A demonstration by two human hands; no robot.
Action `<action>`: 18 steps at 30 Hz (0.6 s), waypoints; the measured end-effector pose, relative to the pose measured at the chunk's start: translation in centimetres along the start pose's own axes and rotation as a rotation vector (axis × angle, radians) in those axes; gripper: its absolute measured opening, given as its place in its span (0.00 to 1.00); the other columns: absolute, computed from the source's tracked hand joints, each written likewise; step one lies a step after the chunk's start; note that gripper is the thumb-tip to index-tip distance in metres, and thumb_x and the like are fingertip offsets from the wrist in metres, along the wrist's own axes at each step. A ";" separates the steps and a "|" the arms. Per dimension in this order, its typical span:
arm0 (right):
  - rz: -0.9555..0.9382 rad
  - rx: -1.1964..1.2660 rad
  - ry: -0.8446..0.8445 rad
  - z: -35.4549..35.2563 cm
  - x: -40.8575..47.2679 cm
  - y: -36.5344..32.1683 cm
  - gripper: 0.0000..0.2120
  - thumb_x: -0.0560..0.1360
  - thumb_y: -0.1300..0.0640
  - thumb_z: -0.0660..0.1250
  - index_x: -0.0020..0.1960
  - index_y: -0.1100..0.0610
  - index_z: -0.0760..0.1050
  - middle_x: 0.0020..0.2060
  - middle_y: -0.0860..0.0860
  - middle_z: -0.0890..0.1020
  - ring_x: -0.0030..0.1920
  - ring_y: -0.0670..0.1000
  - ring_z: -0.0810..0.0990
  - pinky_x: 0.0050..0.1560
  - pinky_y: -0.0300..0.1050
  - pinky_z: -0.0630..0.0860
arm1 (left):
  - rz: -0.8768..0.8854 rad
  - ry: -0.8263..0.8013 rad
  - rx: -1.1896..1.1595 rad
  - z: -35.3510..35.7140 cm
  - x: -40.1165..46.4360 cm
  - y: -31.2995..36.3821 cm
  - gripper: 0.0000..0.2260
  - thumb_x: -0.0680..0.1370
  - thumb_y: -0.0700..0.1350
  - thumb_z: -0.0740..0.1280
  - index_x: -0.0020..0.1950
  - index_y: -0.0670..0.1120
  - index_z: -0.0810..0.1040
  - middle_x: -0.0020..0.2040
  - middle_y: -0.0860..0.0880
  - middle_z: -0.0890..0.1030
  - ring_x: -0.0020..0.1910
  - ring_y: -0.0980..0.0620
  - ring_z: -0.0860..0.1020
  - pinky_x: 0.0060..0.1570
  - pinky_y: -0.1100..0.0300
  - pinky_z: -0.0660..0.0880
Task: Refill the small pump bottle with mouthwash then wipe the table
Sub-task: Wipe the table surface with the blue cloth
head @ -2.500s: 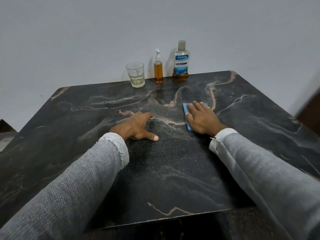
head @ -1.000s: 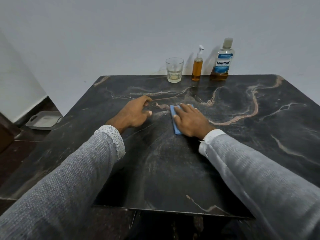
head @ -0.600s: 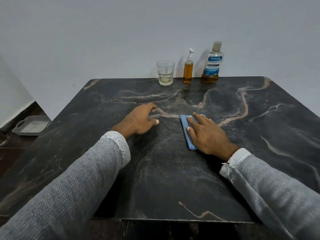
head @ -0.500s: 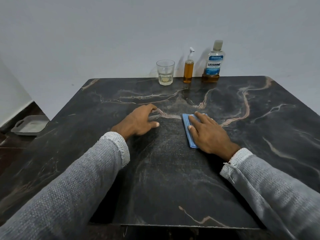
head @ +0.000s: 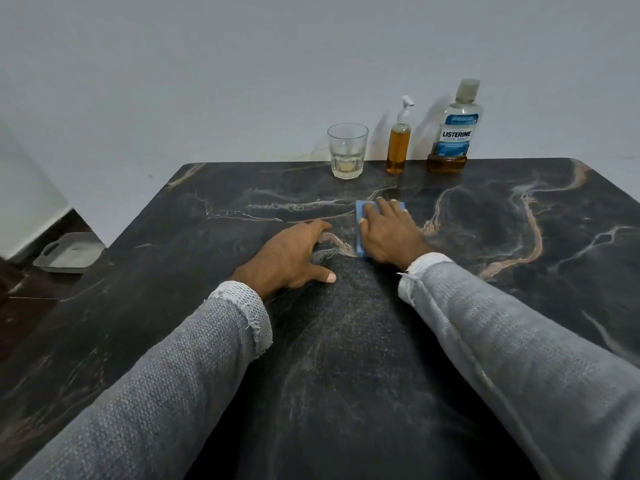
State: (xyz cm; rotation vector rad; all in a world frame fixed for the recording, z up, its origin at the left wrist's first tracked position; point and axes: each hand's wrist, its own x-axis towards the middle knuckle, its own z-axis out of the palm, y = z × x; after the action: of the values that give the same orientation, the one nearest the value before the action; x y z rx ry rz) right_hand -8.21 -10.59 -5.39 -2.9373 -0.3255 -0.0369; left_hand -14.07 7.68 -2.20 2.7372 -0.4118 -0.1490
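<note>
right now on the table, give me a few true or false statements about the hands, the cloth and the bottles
1. The right hand presses flat on the blue cloth. True.
2. The left hand holds the glass. False: it rests on the table, and the glass stands apart at the far edge.
3. The pump bottle stands between the glass and the mouthwash bottle. True.
4. The mouthwash bottle is full to the neck. False: amber liquid shows only near its base.
5. The pump bottle lies on its side. False: it stands upright.
</note>
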 end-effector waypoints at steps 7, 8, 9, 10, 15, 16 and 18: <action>-0.217 0.019 -0.004 1.7 -4.4 -3.0 0.28 0.82 0.45 0.47 0.76 0.60 0.56 0.77 0.60 0.57 0.77 0.57 0.54 0.76 0.55 0.52 | -0.021 0.112 -0.070 0.0 0.1 -1.1 0.31 0.72 0.43 0.74 0.72 0.47 0.66 0.65 0.45 0.75 0.60 0.46 0.76 0.62 0.50 0.73; -0.231 0.022 -0.003 1.7 -5.4 -2.8 0.30 0.82 0.43 0.47 0.77 0.60 0.54 0.77 0.59 0.55 0.77 0.56 0.52 0.77 0.54 0.51 | -0.035 0.130 -0.081 0.0 0.1 -1.5 0.29 0.73 0.42 0.73 0.72 0.47 0.66 0.65 0.45 0.75 0.59 0.47 0.76 0.61 0.50 0.73; -0.240 0.016 0.006 1.7 -6.3 -2.5 0.32 0.81 0.41 0.46 0.78 0.60 0.53 0.77 0.58 0.55 0.78 0.55 0.52 0.77 0.52 0.49 | -0.045 0.144 -0.084 -0.1 0.1 -1.9 0.28 0.74 0.42 0.72 0.72 0.47 0.67 0.65 0.45 0.75 0.59 0.47 0.76 0.62 0.49 0.73; -0.241 0.005 0.017 1.8 -7.0 -2.2 0.33 0.81 0.40 0.46 0.78 0.60 0.53 0.78 0.57 0.54 0.78 0.54 0.51 0.77 0.49 0.47 | -0.051 0.152 -0.081 -0.2 0.2 -2.3 0.27 0.74 0.42 0.72 0.72 0.48 0.67 0.66 0.46 0.75 0.60 0.46 0.76 0.62 0.48 0.72; -0.207 0.000 0.005 2.2 -7.2 -2.1 0.34 0.80 0.38 0.43 0.78 0.59 0.48 0.78 0.55 0.51 0.78 0.53 0.49 0.76 0.49 0.48 | -0.092 0.140 -0.078 -0.8 0.8 -4.2 0.28 0.75 0.44 0.71 0.73 0.48 0.65 0.69 0.46 0.72 0.66 0.46 0.72 0.66 0.47 0.70; -0.194 0.017 -0.003 2.2 -6.6 -2.3 0.34 0.81 0.39 0.44 0.78 0.60 0.48 0.78 0.56 0.50 0.78 0.54 0.48 0.76 0.50 0.47 | -0.097 0.134 -0.079 -0.9 0.9 -4.4 0.27 0.75 0.44 0.71 0.73 0.48 0.65 0.69 0.45 0.72 0.66 0.46 0.72 0.66 0.47 0.71; -0.161 0.034 -0.012 2.4 -4.6 -2.8 0.33 0.81 0.40 0.45 0.78 0.60 0.49 0.78 0.57 0.51 0.78 0.55 0.49 0.76 0.52 0.48 | -0.104 0.128 -0.085 -1.1 1.3 -4.7 0.27 0.75 0.44 0.71 0.72 0.47 0.65 0.68 0.45 0.73 0.65 0.46 0.73 0.65 0.47 0.71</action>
State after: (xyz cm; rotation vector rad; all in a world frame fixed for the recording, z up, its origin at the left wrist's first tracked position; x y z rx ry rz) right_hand -13.29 -8.45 -7.42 -2.8715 -0.5578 -0.0353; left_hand -11.40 11.84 -3.04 2.6664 -0.2225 -0.0169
